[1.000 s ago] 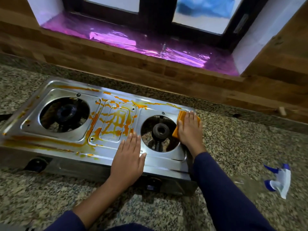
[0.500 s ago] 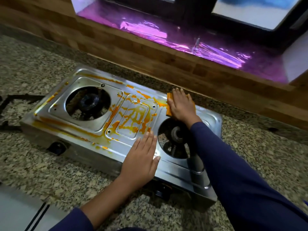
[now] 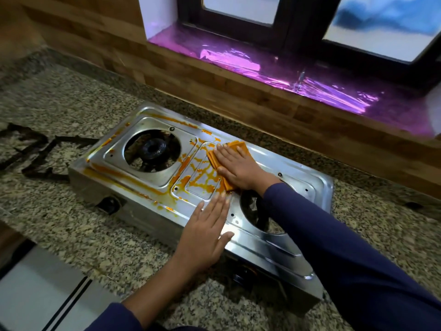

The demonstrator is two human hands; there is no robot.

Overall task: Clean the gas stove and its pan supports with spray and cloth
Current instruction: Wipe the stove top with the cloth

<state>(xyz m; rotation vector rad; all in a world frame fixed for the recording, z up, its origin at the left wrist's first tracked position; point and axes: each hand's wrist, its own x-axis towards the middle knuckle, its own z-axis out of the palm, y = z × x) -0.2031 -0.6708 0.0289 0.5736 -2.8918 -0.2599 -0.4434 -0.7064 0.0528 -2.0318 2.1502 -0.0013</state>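
Note:
A steel two-burner gas stove lies on the granite counter, smeared with orange residue around its left burner and centre panel. My right hand presses flat on a folded orange cloth at the centre panel's far right edge. My left hand rests flat, fingers together, on the stove's front edge between the burners. The right burner is mostly hidden by my right sleeve. Black pan supports lie on the counter left of the stove. No spray bottle is in view.
A wooden backsplash runs behind the stove, with a purple foil-lined window sill above it. The speckled granite counter surrounds the stove. A pale floor or lower surface shows at the bottom left past the counter edge.
My right hand has slid the cloth leftward from the right burner's far rim onto the centre panel. The left hand stays put on the front edge. The view has shifted left.

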